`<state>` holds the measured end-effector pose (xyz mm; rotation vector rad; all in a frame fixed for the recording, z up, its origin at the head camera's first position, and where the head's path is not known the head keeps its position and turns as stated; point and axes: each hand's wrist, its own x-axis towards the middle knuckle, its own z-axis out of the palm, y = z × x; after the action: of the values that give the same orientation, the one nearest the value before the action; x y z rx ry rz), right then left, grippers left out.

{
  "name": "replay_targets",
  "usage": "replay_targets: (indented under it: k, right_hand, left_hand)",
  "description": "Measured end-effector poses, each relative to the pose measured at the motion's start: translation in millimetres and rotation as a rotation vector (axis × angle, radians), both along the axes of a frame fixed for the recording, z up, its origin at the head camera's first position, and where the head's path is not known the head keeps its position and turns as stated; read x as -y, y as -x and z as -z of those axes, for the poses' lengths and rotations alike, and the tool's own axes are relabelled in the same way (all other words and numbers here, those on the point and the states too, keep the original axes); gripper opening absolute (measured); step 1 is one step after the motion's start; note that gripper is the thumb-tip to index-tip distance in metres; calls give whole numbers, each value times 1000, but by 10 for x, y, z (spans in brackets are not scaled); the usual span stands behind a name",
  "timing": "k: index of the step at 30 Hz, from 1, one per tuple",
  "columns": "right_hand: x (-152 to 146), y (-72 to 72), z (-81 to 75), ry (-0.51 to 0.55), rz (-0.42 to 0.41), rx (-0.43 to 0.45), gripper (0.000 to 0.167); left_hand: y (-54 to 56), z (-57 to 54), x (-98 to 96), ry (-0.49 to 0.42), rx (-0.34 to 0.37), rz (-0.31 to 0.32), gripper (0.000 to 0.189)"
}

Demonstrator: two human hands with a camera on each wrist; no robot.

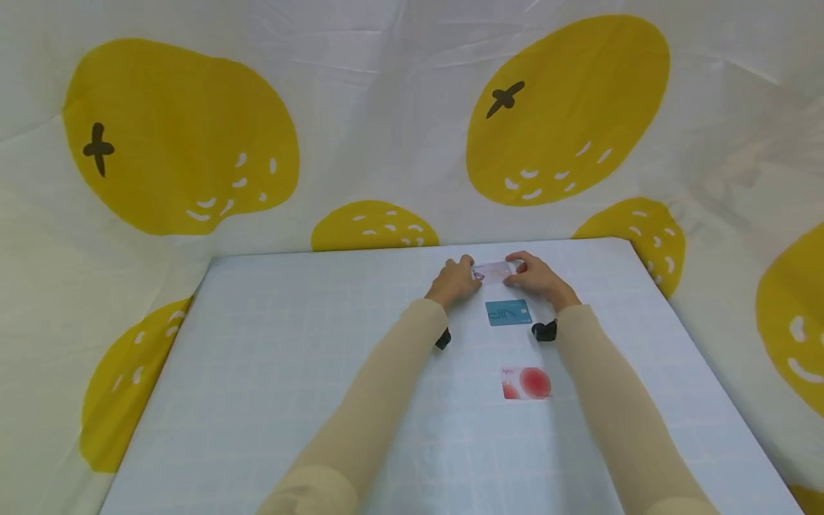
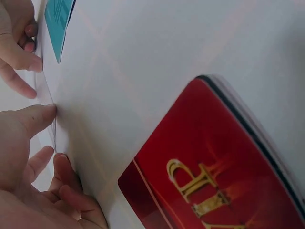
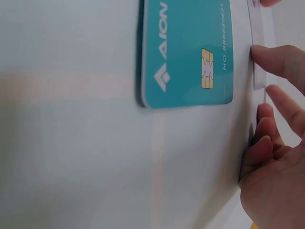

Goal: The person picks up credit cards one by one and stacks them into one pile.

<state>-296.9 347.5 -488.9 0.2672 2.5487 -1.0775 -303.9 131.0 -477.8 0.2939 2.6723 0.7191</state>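
Near the far edge of the table, a pale, lightly printed card (image 1: 492, 272) lies between both hands. My left hand (image 1: 455, 280) pinches its left end, with the thumb on the near side. On the right end, my right hand (image 1: 539, 279) grips with thumb and forefinger. The right wrist view shows the thumb at the near edge of the pale card (image 3: 259, 76), the other fingers curled by the table. Just nearer than the hands lies a teal card (image 1: 508, 312) with a chip, lettered AION. A red card (image 2: 205, 167) with gold lettering looms close in the left wrist view.
A white and red card (image 1: 526, 383) with round shapes lies nearer on the white table (image 1: 290, 343). Small black wrist cameras sit at both sleeves. Behind the table hangs a white cloth (image 1: 380, 129) with yellow fruit prints.
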Motion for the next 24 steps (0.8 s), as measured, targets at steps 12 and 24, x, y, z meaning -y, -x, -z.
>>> replay_targets:
  k: [12, 24]
  right_hand:
    - [41, -17, -36, -13, 0, 3, 59]
    - [86, -28, -24, 53, 34, -20, 63]
  left_hand:
    - [-24, -56, -20, 17, 20, -22, 50]
    - [-20, -18, -2, -14, 0, -40, 47]
